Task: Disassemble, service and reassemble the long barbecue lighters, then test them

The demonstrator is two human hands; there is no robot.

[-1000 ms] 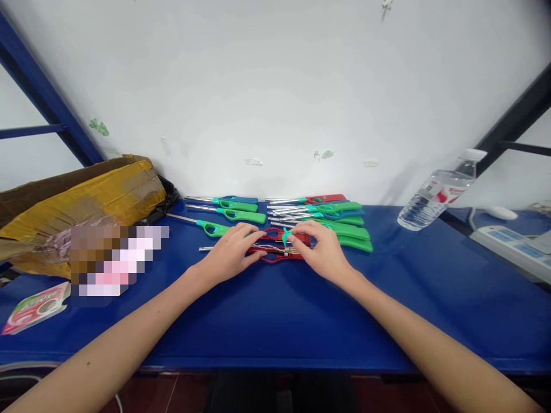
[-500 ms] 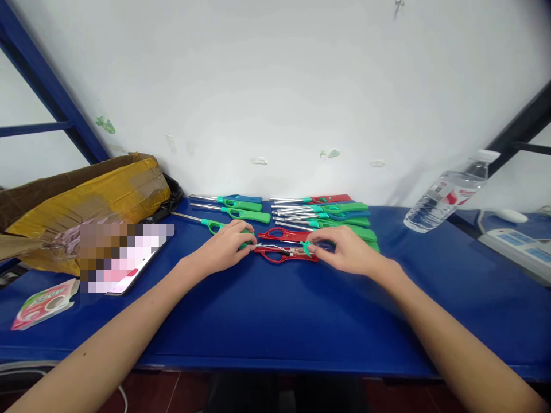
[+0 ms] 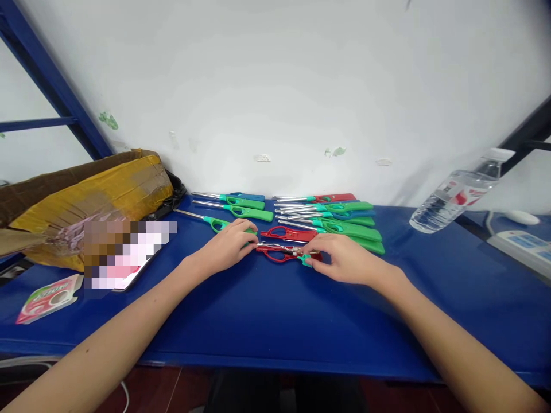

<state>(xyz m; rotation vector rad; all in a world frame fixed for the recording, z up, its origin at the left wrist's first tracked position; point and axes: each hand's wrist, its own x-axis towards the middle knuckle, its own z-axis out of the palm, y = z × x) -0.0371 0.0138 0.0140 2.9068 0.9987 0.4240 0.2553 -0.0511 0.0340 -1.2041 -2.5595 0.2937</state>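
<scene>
Two red halves of an opened stick lighter lie on the blue table: the farther red shell half (image 3: 289,234) and the nearer red shell half (image 3: 275,256). A thin pale wire (image 3: 278,246) runs along the nearer half. My left hand (image 3: 230,245) pinches the wire's left end at the tip of that half, its knuckles over a green stick lighter (image 3: 217,224). Between thumb and fingers, my right hand (image 3: 340,257) grips a small teal trigger (image 3: 305,260) at the half's near edge. That hand covers the handle end of the nearer half.
Several stick lighters (image 3: 344,230) with green, blue and red handles lie behind my right hand, others (image 3: 249,213) behind my left. At left are a taped carton (image 3: 90,189), a phone (image 3: 142,258) and a card (image 3: 49,298). A water bottle (image 3: 456,195) and power strip (image 3: 525,249) are right.
My right hand has brought the teal trigger slightly down towards the near edge of the red half. My left hand stays at the tip. The view has shifted slightly.
</scene>
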